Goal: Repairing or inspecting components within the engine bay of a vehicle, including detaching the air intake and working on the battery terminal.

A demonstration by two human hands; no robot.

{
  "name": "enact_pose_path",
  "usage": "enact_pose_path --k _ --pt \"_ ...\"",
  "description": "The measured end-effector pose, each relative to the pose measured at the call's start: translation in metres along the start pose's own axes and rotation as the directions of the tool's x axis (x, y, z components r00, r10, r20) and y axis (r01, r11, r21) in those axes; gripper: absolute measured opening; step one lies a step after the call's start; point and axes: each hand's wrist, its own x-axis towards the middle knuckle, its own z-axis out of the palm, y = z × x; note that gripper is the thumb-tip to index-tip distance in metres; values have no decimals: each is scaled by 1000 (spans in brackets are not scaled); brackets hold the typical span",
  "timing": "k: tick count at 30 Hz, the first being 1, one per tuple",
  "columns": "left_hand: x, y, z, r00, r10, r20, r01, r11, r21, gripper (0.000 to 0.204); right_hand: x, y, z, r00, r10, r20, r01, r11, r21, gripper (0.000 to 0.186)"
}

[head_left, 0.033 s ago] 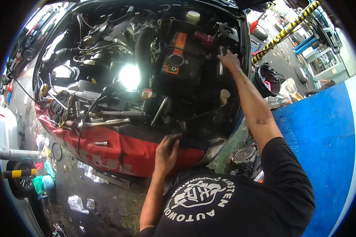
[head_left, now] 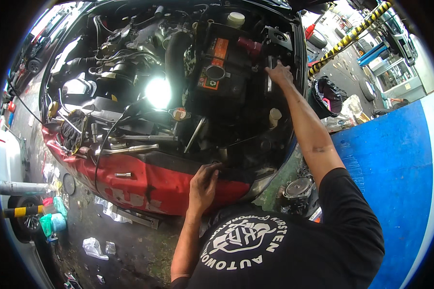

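My right hand point(head_left: 280, 75) reaches far into the right side of the open engine bay. Its fingers are bent over a narrow silver metal part point(head_left: 269, 85) that stands beside the black battery point(head_left: 227, 65); the fingertips are partly hidden. Nearer to me, my left hand point(head_left: 203, 189) lies over the car's front edge on a red and black fender cover point(head_left: 130, 185). Its fingers stretch toward the dark engine bay and nothing shows in them. A bright work lamp point(head_left: 157, 93) shines left of the battery.
A ratchet-like tool point(head_left: 195, 136) and several other metal tools lie along the front of the engine bay. A small socket point(head_left: 123, 175) rests on the cover. At right stand a black-lined bin point(head_left: 327, 96) and a blue panel point(head_left: 388, 178). Plastic scraps point(head_left: 95, 248) litter the floor.
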Motion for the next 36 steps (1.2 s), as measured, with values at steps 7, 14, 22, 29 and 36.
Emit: enact_pose_path --k 7,14,22,29,36 --pt "14 -17 0 986 -168 6 165 963 -212 20 -9 -1 11 996 92 -8 -92 996 -21 84" --pt "18 -16 -2 980 -199 26 199 952 -232 21 -9 4 23 994 104 -44 -105 994 -14 81" --pt "20 -17 2 974 -228 -3 218 936 -276 21 1 17 30 996 -78 -49 79 997 9 82" --pt "19 -17 4 963 -268 22 263 924 -276 23 16 26 45 980 -166 -108 158 985 -72 84" --pt "17 -17 -5 978 -206 11 203 950 -238 20 1 -9 18 993 -91 76 101 984 -145 81"
